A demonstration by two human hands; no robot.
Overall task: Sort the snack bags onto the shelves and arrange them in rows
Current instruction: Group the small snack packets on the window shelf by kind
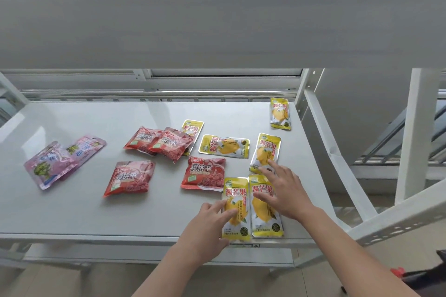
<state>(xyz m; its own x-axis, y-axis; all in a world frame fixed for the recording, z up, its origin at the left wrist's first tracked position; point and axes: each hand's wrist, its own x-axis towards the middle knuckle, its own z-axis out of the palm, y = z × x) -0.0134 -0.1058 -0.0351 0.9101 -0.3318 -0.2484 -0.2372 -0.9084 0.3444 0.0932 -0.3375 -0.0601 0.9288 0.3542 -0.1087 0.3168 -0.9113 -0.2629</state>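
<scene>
Snack bags lie scattered on a grey metal shelf (72, 212). Two yellow mango bags sit side by side at the front edge. My left hand (207, 226) pinches the left one (237, 198) by its left side. My right hand (283, 190) lies flat with spread fingers on the right one (265, 222), its fingertips reaching a third mango bag (265, 149) behind. More mango bags lie at the back right (280, 113), in the middle (224, 146), and half under red bags (191, 129). Several red cherry bags (204, 172) and two pink bags (50, 164) lie further left.
An upper shelf board (217, 7) overhangs the work surface. White uprights and a diagonal brace (337, 159) stand at the right. A railing runs along the shelf's back edge. Something dark with a red part (420, 275) shows at the lower right corner.
</scene>
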